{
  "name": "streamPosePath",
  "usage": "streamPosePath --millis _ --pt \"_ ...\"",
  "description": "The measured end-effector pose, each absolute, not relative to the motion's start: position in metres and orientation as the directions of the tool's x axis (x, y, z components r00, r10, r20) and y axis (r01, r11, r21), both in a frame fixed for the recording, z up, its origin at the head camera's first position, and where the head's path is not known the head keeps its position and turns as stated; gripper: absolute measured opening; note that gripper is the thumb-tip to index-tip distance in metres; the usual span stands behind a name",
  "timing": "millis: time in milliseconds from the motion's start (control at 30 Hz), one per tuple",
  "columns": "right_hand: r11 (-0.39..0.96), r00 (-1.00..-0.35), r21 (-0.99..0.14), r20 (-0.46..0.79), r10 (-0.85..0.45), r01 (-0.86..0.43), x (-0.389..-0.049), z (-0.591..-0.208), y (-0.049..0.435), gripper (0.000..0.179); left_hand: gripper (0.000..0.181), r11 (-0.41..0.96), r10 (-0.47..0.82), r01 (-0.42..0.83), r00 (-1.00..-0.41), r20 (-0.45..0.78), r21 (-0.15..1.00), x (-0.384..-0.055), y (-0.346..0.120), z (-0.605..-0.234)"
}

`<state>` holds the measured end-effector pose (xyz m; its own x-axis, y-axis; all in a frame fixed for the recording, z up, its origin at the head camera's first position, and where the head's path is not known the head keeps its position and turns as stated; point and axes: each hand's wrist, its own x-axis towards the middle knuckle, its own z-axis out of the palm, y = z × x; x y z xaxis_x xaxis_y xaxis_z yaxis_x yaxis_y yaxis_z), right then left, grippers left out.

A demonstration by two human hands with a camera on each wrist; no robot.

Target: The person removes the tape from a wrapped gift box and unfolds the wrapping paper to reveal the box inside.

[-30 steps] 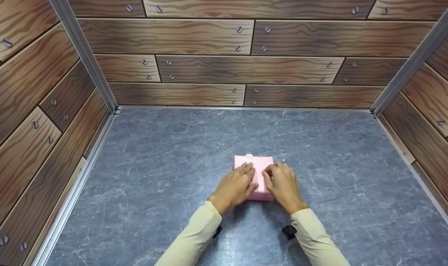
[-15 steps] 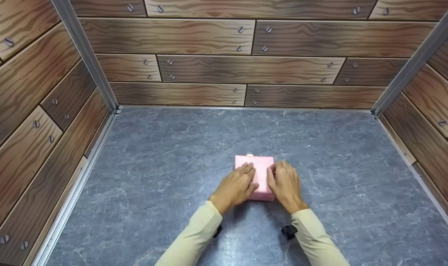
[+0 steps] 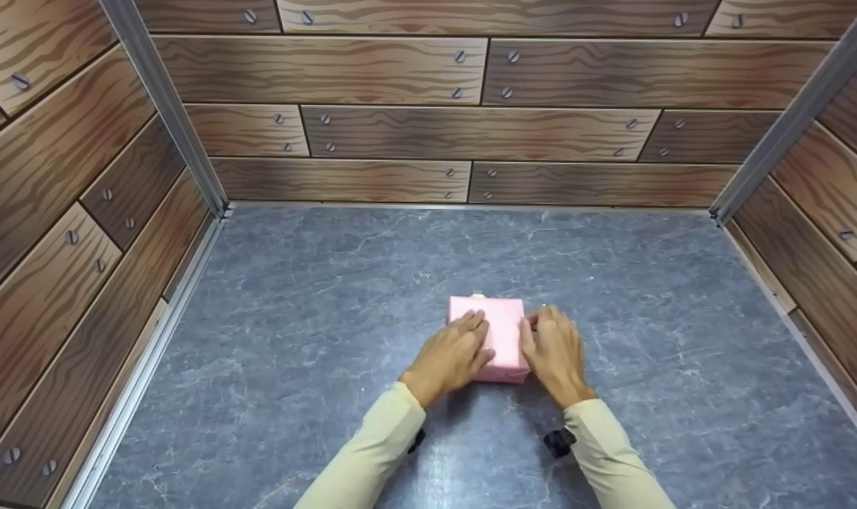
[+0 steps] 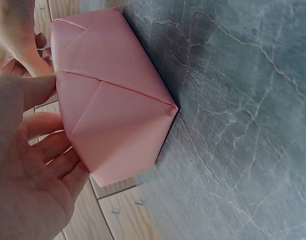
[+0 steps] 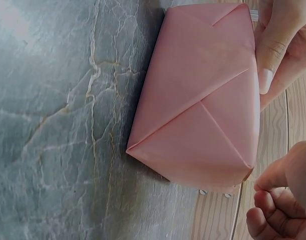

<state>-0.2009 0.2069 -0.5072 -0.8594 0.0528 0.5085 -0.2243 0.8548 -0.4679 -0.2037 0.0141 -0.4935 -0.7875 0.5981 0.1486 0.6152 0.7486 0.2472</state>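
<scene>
A pink wrapped box (image 3: 505,329) sits on the grey, marble-veined table (image 3: 315,318), a little right of the middle and directly in front of the person, its flat top facing up. I can see slanting creases where the paper (image 5: 205,100) folds across the end nearest the person. The left hand (image 3: 450,355) lies on the left part of the top, fingers loosely extended and gripping nothing. The right hand (image 3: 556,353) is at the box's right edge, fingers bent in and thumb meeting forefinger; I can't tell whether something thin is pinched there, or whether it touches the paper. A small pale object (image 3: 478,295) peeks out just behind the far edge, mostly hidden. Both arms wear cream sleeves (image 3: 368,452), with a small black item (image 3: 559,443) under the right wrist. Around the table stand plank-patterned walls (image 3: 386,71) with metal posts (image 3: 163,99) at the corners.
</scene>
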Motion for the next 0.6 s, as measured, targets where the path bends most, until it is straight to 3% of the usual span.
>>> streamPosePath --millis 600 --pt "0.850 -0.841 -0.471 0.537 0.064 -0.235 -0.1984 -0.5118 0.2127 0.012 0.049 0.751 0.596 0.620 -0.784 0.172 0.227 -0.2029 0.0153 -0.4938"
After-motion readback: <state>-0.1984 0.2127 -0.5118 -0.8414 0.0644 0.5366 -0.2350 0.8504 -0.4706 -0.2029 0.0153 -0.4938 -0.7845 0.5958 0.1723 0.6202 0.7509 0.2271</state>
